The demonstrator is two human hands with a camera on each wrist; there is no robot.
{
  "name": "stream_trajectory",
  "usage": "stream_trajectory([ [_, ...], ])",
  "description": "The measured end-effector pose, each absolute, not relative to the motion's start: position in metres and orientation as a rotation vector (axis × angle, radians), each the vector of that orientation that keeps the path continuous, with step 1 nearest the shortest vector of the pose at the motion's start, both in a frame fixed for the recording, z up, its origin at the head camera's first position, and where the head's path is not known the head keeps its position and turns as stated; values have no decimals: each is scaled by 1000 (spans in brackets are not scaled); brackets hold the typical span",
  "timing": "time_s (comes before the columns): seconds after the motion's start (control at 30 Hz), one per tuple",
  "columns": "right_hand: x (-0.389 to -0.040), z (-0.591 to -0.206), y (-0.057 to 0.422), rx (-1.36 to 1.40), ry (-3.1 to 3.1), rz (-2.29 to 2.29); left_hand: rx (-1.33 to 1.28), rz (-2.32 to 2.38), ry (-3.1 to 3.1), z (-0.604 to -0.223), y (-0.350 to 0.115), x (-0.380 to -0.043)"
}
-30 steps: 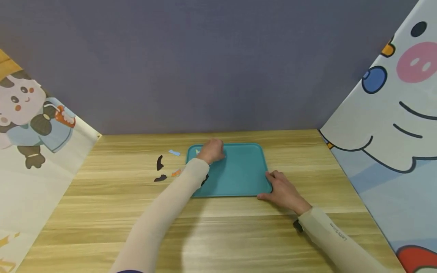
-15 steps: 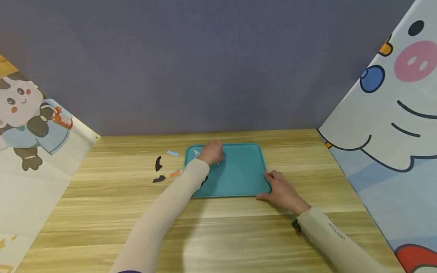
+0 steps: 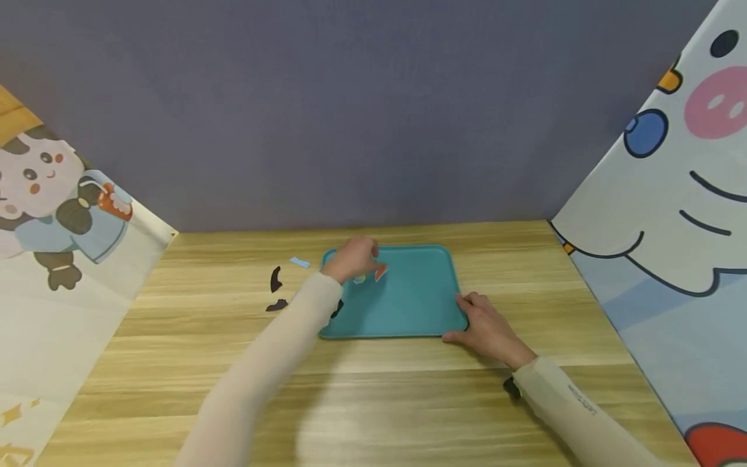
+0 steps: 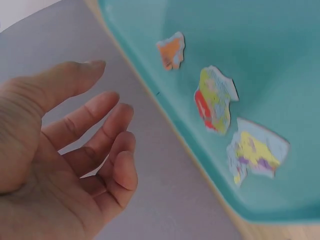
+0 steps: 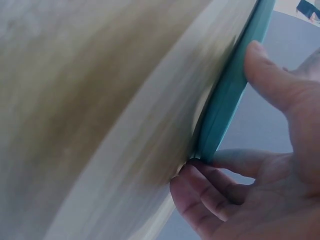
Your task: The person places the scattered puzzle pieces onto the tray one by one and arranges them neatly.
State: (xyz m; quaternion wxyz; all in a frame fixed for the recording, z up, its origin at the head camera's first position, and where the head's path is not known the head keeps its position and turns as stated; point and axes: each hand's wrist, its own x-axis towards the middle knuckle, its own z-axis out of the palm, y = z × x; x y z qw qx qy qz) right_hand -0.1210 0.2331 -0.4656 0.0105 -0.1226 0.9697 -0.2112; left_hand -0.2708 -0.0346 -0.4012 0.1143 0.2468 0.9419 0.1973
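My left hand (image 3: pixel 353 258) is over the left part of the teal tray (image 3: pixel 408 301), fingers loosely bent and thumb apart, with nothing in them. In the left wrist view three flat puzzle pieces lie in the tray: a small orange piece (image 4: pixel 171 51), a green and red piece (image 4: pixel 215 100) and a yellow and purple piece (image 4: pixel 257 152). From the head the orange one shows just right of my left fingertips. My right hand (image 3: pixel 489 331) grips the tray's near right corner, thumb (image 5: pixel 265 75) against the rim and fingers around the corner.
On the wooden table (image 3: pixel 379 402), left of the tray, lie two dark pieces, one curved (image 3: pixel 275 279) and one lower (image 3: pixel 277 305), plus a light blue piece (image 3: pixel 300 262). A grey panel (image 3: pixel 362 117) rises behind, with printed cartoon walls at both sides.
My left hand has drawn back leftward, leaving the orange piece on the tray in plain sight. The left sleeve now covers the spot where another orange piece lay. My right hand keeps its grip.
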Motion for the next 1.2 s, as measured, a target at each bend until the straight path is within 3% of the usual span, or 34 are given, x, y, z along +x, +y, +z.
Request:
stream_trajectory([
  [0.57, -120, -467, 240, -383, 3016, -656, 744, 646, 2841, -381, -106, -242],
  [1.2, -123, -467, 235, -407, 3006, -640, 832, 650, 2855, -413, -187, -219],
])
